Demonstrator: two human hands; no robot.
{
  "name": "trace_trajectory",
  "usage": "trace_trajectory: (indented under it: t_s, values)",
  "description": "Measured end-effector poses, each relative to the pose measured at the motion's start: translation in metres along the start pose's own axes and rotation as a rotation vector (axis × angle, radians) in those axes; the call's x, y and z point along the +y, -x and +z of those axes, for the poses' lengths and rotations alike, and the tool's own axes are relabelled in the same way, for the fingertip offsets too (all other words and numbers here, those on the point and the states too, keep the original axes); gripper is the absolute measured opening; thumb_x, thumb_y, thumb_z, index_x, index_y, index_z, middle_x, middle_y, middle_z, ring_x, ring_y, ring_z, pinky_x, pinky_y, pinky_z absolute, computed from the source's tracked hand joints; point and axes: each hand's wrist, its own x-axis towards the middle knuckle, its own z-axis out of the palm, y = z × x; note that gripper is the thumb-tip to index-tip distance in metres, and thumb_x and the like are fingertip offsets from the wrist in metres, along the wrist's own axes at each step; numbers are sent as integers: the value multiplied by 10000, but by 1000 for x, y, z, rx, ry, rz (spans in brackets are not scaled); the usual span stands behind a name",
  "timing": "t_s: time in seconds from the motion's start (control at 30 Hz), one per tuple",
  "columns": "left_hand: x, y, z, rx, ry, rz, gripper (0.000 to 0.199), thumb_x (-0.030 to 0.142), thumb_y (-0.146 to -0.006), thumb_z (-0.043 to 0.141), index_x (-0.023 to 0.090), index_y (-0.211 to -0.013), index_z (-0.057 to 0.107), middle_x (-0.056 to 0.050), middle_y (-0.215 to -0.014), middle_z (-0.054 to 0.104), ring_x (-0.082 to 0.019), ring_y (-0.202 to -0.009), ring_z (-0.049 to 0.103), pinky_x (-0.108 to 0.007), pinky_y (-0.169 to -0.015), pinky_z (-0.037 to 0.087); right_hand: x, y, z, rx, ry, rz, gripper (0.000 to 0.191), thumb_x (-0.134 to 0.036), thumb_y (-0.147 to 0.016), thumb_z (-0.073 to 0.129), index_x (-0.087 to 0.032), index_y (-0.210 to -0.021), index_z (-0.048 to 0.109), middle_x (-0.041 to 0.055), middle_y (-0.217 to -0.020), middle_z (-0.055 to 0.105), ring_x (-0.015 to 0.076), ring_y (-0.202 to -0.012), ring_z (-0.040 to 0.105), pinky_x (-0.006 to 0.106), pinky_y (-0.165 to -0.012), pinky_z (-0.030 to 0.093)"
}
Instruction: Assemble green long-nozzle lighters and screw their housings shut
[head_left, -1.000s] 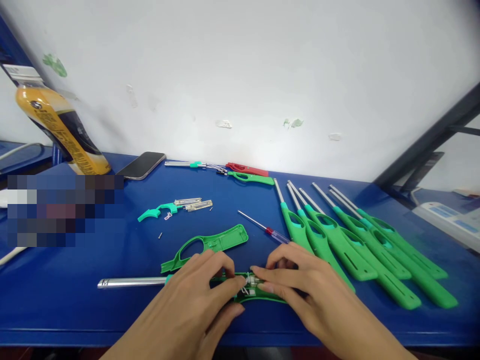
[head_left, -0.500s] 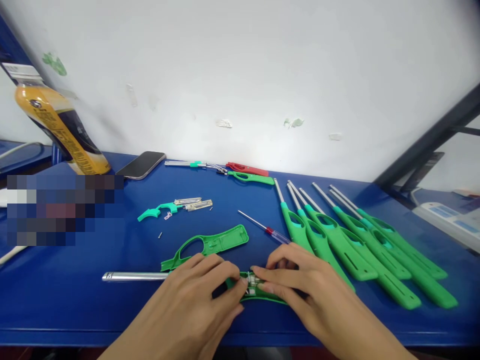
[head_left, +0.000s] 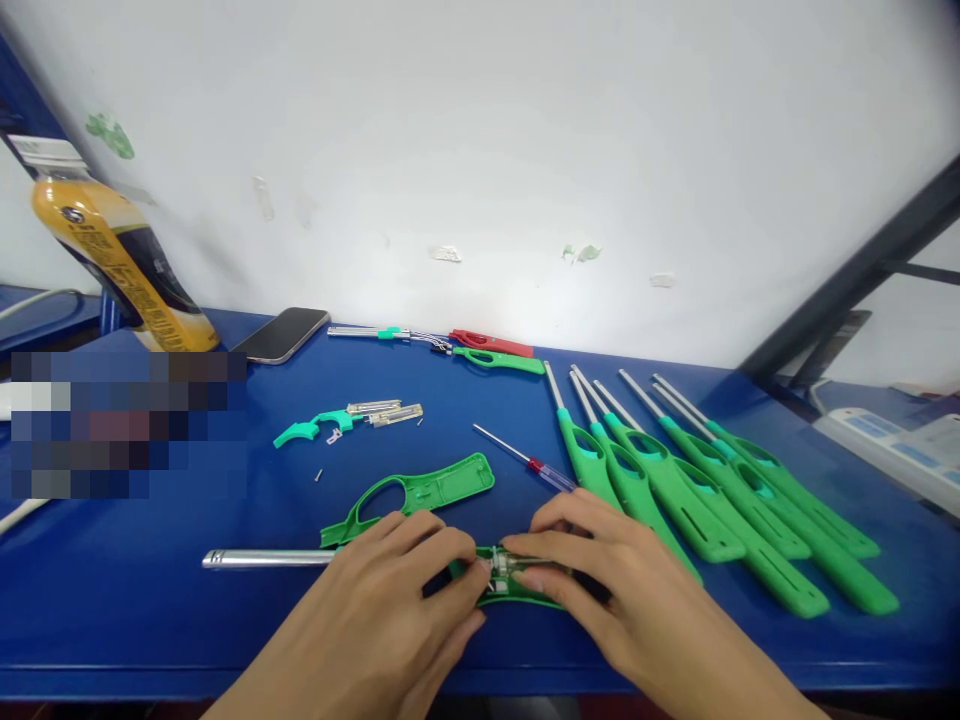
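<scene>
An opened green long-necked lighter (head_left: pixel 517 599) lies on the table's near side, its metal tube (head_left: pixel 266 559) pointing left. My left hand (head_left: pixel 397 595) is closed over its middle, thumb and forefinger pinching near the inner parts; what lies under the palm is hidden. From the right, my right hand (head_left: pixel 607 560) grips a clear fuel tank (head_left: pixel 516 566) in the shell between thumb and fingers. The other green shell half (head_left: pixel 454 484) rests just behind, its hollow inside facing up. A screwdriver (head_left: pixel 551 474) with a clear and red handle lies beyond my right fingers.
Several assembled green lighters (head_left: pixel 701 510) lie fanned out at right. Loose turquoise triggers (head_left: pixel 334 420), clear tanks (head_left: pixel 396 413) and a screw (head_left: pixel 319 475) are scattered mid-left. Farther back are red (head_left: pixel 491 344) and green shells (head_left: pixel 499 361), a phone (head_left: pixel 283 333) and a bottle (head_left: pixel 142 270).
The view has shifted slightly. My right fingers have settled a little lower over the clear tank in the shell; my left hand stays nearly where it was.
</scene>
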Motion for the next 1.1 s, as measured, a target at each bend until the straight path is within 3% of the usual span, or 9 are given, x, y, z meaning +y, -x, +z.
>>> trace_trajectory:
  t_s: [0.17,0.37,0.73,0.87,1.1]
  values:
    - [4,-2,-3,56,-3,-18,195,175,-1134,554,234,-1086,734,4,-1009,824,-233,-892,779,-383,-812,637,-1,2,-8,19,-69,23,293,-361,-1177,554,-363,-1395,750,26,-1250,747,214,-1127,740,357,-992,606]
    - [-1,1,-3,40,52,-24,164,163,-1107,609,240,-1052,743,3,-1052,815,-220,-937,770,-366,-889,636,0,0,-10,46,-78,-9,206,-245,-1139,610,-305,-1136,807,10,-1123,753,187,-997,749,314,-901,611]
    - [2,1,-3,24,87,-47,202,112,-1073,599,240,-1039,753,-6,-1059,780,-211,-896,742,-355,-851,628,2,1,-5,-18,-157,32,252,-198,-1153,582,-279,-994,760,-8,-1074,716,181,-987,684,330,-892,546]
    - [1,7,-1,-30,70,-140,198,138,-1047,626,274,-1113,754,-54,-1243,707,-236,-934,731,-384,-828,636,3,1,-6,-34,-147,15,257,-165,-1150,559,-272,-991,731,-4,-1090,704,184,-994,673,338,-889,537]
    - [0,14,1,-120,39,-176,220,160,-1079,604,316,-1177,725,-30,-1196,708,-259,-1019,701,-430,-910,621,2,4,-6,-29,-145,-2,257,-157,-1148,558,-282,-1012,736,-7,-1089,700,184,-991,663,328,-862,522]
